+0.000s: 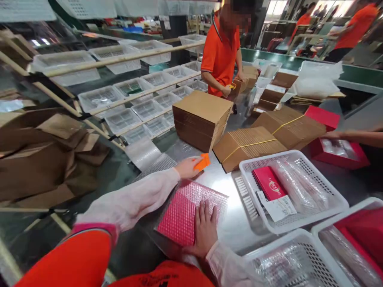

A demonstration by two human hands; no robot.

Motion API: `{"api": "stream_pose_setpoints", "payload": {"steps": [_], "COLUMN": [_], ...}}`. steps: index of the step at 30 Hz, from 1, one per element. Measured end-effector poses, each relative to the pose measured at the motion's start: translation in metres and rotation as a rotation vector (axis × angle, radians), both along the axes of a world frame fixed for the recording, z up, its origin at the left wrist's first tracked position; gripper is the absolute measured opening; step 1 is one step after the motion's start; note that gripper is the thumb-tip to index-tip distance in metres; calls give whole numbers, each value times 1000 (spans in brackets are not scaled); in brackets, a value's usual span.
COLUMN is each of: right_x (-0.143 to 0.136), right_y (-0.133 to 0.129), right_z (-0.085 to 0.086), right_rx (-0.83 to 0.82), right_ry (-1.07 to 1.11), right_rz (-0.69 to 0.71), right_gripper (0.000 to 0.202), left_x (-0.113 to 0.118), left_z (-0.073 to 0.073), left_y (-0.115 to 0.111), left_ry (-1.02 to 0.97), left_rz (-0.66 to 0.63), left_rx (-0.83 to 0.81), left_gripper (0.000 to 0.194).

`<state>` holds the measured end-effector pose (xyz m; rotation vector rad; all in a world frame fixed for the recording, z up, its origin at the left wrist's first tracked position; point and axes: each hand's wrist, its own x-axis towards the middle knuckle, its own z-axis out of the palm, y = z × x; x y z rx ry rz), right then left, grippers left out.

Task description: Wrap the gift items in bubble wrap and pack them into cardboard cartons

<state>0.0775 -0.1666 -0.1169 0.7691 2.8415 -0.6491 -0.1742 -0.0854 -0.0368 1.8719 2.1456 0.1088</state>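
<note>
left hand [187, 167] pinching small orange plastic card [202, 162]; right hand [205, 231] flat, fingers spread, on bubble-wrapped red flat box [185, 211] atop steel desk [221, 183].

I am looking at a factory packing line. Bundles of flat cardboard boxes [203, 119] tied with yellow bands sit on a long steel worktable [230, 215], white plastic baskets [295, 191] hold wrapped goods, clear trays [131, 111] fill racks, and workers in orange shirts [220, 52] stand along a green conveyor [356, 73].
</note>
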Motion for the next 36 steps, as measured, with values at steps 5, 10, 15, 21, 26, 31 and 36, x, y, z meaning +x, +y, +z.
{"api": "stream_pose_setpoints", "payload": {"steps": [5, 10, 15, 21, 26, 31, 36], "right_x": [-3, 5, 3, 12, -19, -73, -81], "right_y": [4, 10, 6, 15, 83, 139, 146], "right_z": [1, -15, -21, -18, 15, 16, -1], "right_rx": [27, 95, 102, 58, 10, -119, -206], "right_ry": [55, 107, 121, 200, 185, 43, -50], "right_rz": [-50, -15, -23, 11, -199, -159, -179], "right_gripper": [83, 71, 67, 60, 50, 47, 64], "left_x": [14, 49, 74, 91, 90, 89, 95], "left_z": [54, 74, 77, 46, 28, 30, 39], "left_y": [-86, -115, -99, -95, -108, -118, -108], "left_ry": [-166, -207, -139, -57, -52, -38, -59], "left_rz": [169, 311, 344, 356, 382, 359, 386], "left_rx": [-40, -94, -130, -192, -194, -208, -224], "left_gripper": [89, 64, 57, 60, 67, 67, 65]}}
